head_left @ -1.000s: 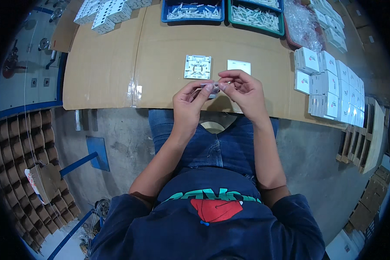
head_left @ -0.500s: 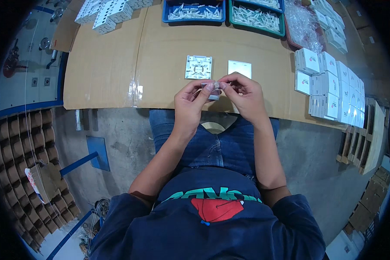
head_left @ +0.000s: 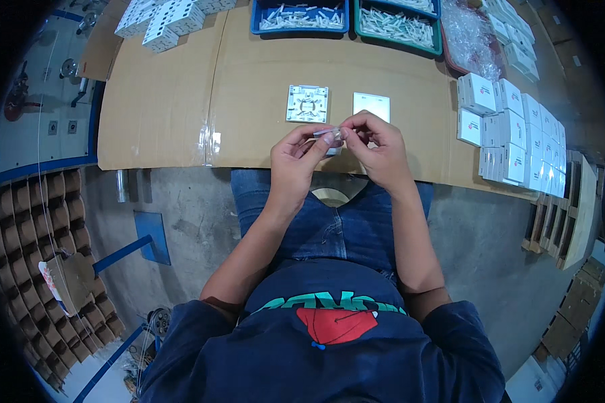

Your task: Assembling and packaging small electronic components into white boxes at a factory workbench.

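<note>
Just above the table's near edge, both my hands meet with fingertips pinched together. My left hand [head_left: 294,156] is closed on a small clear plastic bag [head_left: 336,134], with a thin pale strip showing by its thumb. My right hand [head_left: 382,151] pinches the bag's other end. What lies inside the bag is too small to make out, and fingers hide part of it. Beyond my hands lies an opened white square plastic box base [head_left: 307,104], its moulded inner parts facing up. To its right rests a flat white square cover [head_left: 372,106], partly behind my right hand.
Cardboard [head_left: 161,101] covers the table. At the back stand a blue tray [head_left: 300,32] and a green tray [head_left: 400,44] of small white pieces, beside a red tray of clear bags [head_left: 472,40]. White boxes are stacked at right [head_left: 514,134] and far left [head_left: 165,27].
The bag has turned slightly between my fingers, and its pale strip now lies flatter. My right hand has shifted a little; the box base and cover stay put.
</note>
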Tool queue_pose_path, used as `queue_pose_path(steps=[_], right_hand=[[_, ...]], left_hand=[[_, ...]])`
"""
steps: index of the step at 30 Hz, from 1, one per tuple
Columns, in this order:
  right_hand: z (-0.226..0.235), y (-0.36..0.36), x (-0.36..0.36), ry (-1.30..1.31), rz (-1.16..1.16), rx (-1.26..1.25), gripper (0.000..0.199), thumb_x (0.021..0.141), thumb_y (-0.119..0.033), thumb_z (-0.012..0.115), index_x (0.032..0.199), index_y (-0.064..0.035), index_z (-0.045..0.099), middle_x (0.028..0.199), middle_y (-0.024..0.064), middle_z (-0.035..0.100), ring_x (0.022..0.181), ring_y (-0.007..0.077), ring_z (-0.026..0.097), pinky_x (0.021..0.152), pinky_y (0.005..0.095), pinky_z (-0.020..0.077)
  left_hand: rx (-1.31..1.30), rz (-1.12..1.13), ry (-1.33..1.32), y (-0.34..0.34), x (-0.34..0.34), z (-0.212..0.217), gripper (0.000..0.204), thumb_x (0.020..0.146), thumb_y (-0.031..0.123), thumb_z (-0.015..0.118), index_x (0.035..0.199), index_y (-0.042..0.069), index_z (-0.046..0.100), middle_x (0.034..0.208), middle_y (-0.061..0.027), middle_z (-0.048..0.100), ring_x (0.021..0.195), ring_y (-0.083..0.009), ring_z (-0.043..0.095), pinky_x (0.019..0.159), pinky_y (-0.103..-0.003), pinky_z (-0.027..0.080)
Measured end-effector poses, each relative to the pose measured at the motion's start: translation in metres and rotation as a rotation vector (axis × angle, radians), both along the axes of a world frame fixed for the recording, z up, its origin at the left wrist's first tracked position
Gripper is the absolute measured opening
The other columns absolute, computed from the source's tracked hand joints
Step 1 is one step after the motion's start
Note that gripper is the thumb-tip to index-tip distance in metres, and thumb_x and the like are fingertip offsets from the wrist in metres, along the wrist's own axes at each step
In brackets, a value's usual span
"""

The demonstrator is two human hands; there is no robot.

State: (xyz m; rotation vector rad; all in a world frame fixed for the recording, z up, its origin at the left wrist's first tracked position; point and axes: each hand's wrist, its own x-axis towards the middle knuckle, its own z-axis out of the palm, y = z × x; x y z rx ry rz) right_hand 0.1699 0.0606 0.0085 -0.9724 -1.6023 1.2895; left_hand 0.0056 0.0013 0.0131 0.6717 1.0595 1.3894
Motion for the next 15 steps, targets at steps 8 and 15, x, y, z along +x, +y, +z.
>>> queue_pose_path(steps=[8, 15], right_hand=[[0.007, 0.002, 0.001, -0.025, 0.072, -0.043, 0.008, 0.093, -0.003, 0.067, 0.102, -0.0012, 0.068, 0.09, -0.0001, 0.063, 0.082, 0.0058, 0.059, 0.068, 0.0213, 0.0467], [0.005, 0.001, 0.002, -0.062, 0.071, -0.065, 0.009, 0.092, -0.003, 0.068, 0.101, -0.0013, 0.069, 0.092, 0.0009, 0.065, 0.082, 0.0071, 0.06, 0.068, 0.0217, 0.0467]], left_hand=[[-0.032, 0.013, -0.008, -0.002, -0.001, 0.001, 0.021, 0.099, 0.01, 0.068, 0.116, -0.002, 0.068, 0.11, -0.0096, 0.071, 0.103, -0.016, 0.068, 0.09, -0.03, 0.057], [-0.019, 0.024, 0.005, -0.001, 0.003, 0.001, 0.021, 0.099, 0.01, 0.068, 0.115, -0.003, 0.067, 0.11, -0.0096, 0.071, 0.102, -0.0157, 0.068, 0.09, -0.03, 0.057]])
